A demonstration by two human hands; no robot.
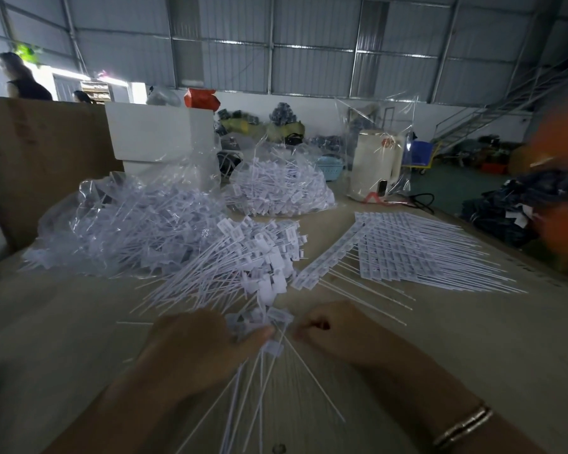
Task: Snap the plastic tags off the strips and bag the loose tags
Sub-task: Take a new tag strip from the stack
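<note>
Plastic tags (263, 326), light, thin and bendy-tailed, are bunching above the tabletop (440, 355) between both hands; left hand (194, 348) fingers are curling round the heads, right hand (332, 332) is pinching one.

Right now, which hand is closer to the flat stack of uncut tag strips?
Right. The right hand sits just below and left of the stack of strips; the left hand, gripping a bundle of tags, lies farther left, beyond the right hand.
</note>
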